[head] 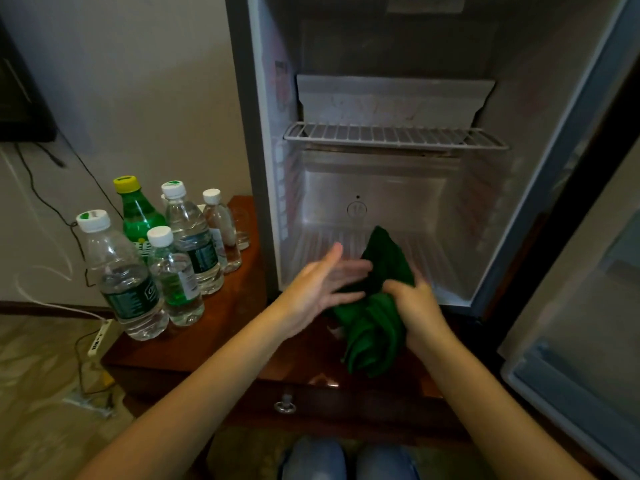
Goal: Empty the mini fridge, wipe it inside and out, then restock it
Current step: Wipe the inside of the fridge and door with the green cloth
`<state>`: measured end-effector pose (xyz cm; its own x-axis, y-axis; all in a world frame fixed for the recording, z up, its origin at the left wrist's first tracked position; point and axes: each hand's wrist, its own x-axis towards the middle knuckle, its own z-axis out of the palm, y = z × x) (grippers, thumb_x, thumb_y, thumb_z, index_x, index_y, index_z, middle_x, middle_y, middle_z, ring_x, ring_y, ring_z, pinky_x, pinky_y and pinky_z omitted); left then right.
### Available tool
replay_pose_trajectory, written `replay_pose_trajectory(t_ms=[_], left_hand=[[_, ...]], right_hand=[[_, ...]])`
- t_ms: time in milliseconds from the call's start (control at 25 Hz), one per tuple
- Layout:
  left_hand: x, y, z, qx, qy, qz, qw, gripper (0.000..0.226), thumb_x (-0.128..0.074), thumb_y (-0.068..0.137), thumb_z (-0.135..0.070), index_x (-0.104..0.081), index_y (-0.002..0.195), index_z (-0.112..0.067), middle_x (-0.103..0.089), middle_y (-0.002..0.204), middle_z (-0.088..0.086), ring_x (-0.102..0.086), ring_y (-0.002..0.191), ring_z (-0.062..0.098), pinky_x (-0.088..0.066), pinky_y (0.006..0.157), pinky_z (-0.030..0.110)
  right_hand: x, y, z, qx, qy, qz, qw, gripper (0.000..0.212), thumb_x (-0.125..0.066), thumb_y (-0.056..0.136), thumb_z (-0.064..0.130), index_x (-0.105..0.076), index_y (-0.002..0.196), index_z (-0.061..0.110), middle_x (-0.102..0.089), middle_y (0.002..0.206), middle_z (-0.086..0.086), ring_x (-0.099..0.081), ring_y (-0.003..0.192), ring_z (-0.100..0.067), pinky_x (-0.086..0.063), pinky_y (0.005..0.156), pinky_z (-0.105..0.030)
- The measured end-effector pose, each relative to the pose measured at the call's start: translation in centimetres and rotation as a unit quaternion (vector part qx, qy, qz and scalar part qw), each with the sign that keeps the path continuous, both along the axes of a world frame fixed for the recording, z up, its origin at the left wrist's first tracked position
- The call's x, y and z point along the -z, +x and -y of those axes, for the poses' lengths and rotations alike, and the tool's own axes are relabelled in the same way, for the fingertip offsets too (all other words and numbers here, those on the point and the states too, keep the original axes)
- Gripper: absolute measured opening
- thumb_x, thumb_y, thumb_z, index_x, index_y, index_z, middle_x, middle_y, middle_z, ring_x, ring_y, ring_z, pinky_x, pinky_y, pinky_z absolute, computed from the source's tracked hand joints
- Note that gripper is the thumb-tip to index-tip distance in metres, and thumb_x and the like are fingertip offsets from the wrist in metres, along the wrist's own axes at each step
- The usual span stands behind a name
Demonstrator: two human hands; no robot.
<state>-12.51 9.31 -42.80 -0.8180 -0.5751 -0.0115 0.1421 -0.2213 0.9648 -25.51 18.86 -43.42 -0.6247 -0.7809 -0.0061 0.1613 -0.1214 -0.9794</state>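
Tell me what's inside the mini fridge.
Inside the mini fridge only a bare wire shelf shows. The green cloth, gripped by the right hand, covers part of the floor, so that patch is hidden.

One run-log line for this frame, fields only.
stage: wipe prep | fridge: open, emptied | bottles: on cabinet, left of fridge | right hand: grips green cloth | left hand: open, beside cloth

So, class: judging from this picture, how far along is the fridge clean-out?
Done: the fridge is empty; the bottles stand on the cabinet beside it. In hand: the right hand grips the cloth, the left hand lies open against it. Left: the wiping, apparently, then restocking.
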Motion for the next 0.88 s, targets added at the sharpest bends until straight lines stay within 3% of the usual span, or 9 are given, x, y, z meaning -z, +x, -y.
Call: replay_pose_trajectory(t_ms=[80, 160, 200, 280, 360, 440, 600, 760, 880], left_hand=[[1.1, 1.1, 1.7, -0.192, -0.159, 0.018, 0.968, 0.018, -0.049, 0.097, -0.018, -0.066, 0.099, -0.015, -0.07, 0.097, 0.002, -0.066, 0.089, 0.009, -0.053, 0.076, 0.028], [3.2, 2.5, 4.1, -0.365, -0.226, 0.047, 0.902, 0.009, -0.056, 0.093, -0.012, -0.062, 0.094, -0.019, -0.063, 0.09, -0.004, -0.06, 0.082, 0.006, -0.047, 0.076, 0.027], [4.4, 3.0, 5.3, -0.41, -0.228, 0.07, 0.88, 0.01, -0.06, 0.09, -0.016, -0.057, 0.1, -0.018, -0.059, 0.094, -0.003, -0.058, 0.086, 0.009, -0.047, 0.078, 0.03], [6.8, 3.4, 7.2, -0.407, -0.227, 0.122, 0.877, 0.044, -0.071, 0.082, -0.029, -0.045, 0.115, -0.018, -0.052, 0.11, 0.002, -0.053, 0.099, 0.016, -0.046, 0.085, 0.03], [8.4, 2.9, 8.8, -0.362, -0.252, 0.155, 0.884, 0.069, -0.077, 0.075, -0.038, -0.036, 0.126, -0.017, -0.045, 0.122, 0.002, -0.047, 0.112, 0.015, -0.042, 0.093, 0.029], [9.3, 2.3, 10.3, -0.346, -0.276, 0.185, 0.878, 0.071, -0.077, 0.073, -0.044, -0.035, 0.125, -0.02, -0.043, 0.121, -0.002, -0.047, 0.116, 0.017, -0.041, 0.096, 0.03], [11.6, 2.0, 13.1, -0.34, -0.319, 0.186, 0.865, 0.061, -0.064, 0.072, -0.066, -0.039, 0.12, -0.038, -0.055, 0.118, -0.001, -0.055, 0.111, 0.017, -0.052, 0.09, 0.045], [12.4, 1.4, 13.6, -0.354, -0.345, 0.139, 0.858, 0.053, -0.064, 0.074, -0.059, -0.038, 0.117, -0.043, -0.056, 0.114, -0.002, -0.055, 0.108, 0.016, -0.053, 0.087, 0.043], [12.7, 1.4, 14.0, -0.351, -0.352, 0.136, 0.857, 0.048, -0.063, 0.074, -0.059, -0.04, 0.114, -0.045, -0.057, 0.111, -0.001, -0.057, 0.104, 0.016, -0.054, 0.084, 0.044]], right_hand=[[-0.5, -1.3, 0.0, 0.057, 0.058, 0.08, 0.993, 0.035, -0.052, 0.089, -0.001, -0.05, 0.122, 0.012, -0.063, 0.094, -0.009, -0.063, 0.079, -0.023, -0.051, 0.057, -0.028], [-2.1, -2.4, 0.6, 0.084, 0.03, -0.05, 0.995, 0.039, -0.055, 0.089, 0.001, -0.051, 0.121, 0.023, -0.064, 0.1, -0.002, -0.062, 0.082, -0.016, -0.053, 0.062, -0.026], [-3.1, -3.0, 1.2, 0.076, 0.005, -0.187, 0.979, 0.042, -0.057, 0.089, 0.002, -0.054, 0.124, 0.026, -0.063, 0.11, 0.002, -0.062, 0.091, -0.012, -0.053, 0.073, -0.021], [-4.2, -4.4, 3.6, 0.004, 0.038, -0.492, 0.87, 0.047, -0.059, 0.089, 0.009, -0.054, 0.131, 0.029, -0.054, 0.131, 0.007, -0.052, 0.114, -0.009, -0.043, 0.095, -0.019], [-3.7, -5.6, 6.9, -0.074, 0.107, -0.635, 0.761, 0.05, -0.056, 0.091, 0.01, -0.051, 0.134, 0.034, -0.048, 0.14, 0.008, -0.047, 0.122, -0.019, -0.038, 0.105, -0.034], [-2.1, -5.7, 9.6, -0.142, 0.137, -0.672, 0.714, 0.051, -0.054, 0.091, 0.009, -0.05, 0.134, 0.036, -0.049, 0.138, 0.007, -0.046, 0.121, -0.025, -0.04, 0.103, -0.043], [1.5, -3.1, 10.5, -0.244, 0.177, -0.739, 0.603, 0.048, -0.052, 0.093, 0.034, -0.04, 0.138, 0.046, -0.045, 0.127, 0.007, -0.044, 0.106, -0.018, -0.05, 0.082, -0.039], [3.0, -1.0, 11.7, -0.225, 0.182, -0.76, 0.582, 0.036, -0.043, 0.095, 0.051, -0.047, 0.13, 0.044, -0.043, 0.12, 0.003, -0.049, 0.098, -0.019, -0.047, 0.071, -0.031], [2.8, -3.1, 18.3, -0.193, 0.218, -0.757, 0.585, 0.028, -0.047, 0.094, 0.046, -0.06, 0.104, 0.023, -0.053, 0.115, -0.003, -0.056, 0.086, -0.02, -0.05, 0.074, -0.034]])
